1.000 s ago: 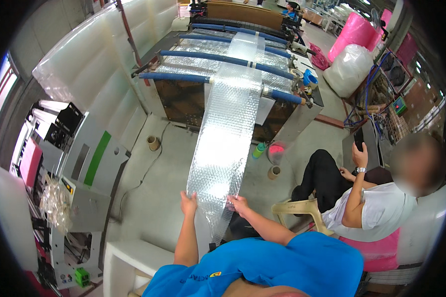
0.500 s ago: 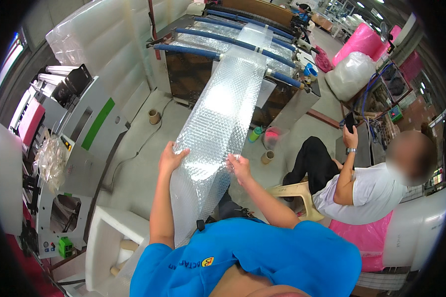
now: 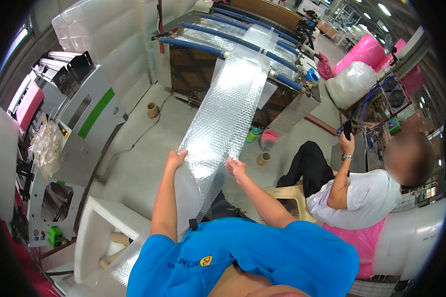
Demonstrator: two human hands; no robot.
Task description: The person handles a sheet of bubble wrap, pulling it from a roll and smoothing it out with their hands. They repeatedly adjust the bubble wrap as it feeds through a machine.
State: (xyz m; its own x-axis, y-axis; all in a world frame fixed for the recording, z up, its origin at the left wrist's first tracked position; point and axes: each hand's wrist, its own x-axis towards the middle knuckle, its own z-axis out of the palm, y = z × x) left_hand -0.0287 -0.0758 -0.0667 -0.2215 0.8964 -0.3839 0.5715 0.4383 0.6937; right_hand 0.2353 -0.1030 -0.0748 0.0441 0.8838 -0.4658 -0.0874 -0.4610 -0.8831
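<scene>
A long strip of clear bubble wrap runs from the machine's blue rollers down toward my lap. My left hand grips its left edge, thumb on top. On the opposite edge, my right hand pinches the film with curled fingers. Between both hands the sheet is taut and shiny. Below them it hangs in folds and trails to my lower left, beside a white foam box.
A seated person in a white shirt holds a phone at my right. Cardboard cores stand on the floor. A grey machine with a green stripe stands left; pink rolls lie at the back right.
The view has shifted slightly. Both hands keep their hold on the bubble wrap's edges, and more of the strip shows at my lower left by the foam box.
</scene>
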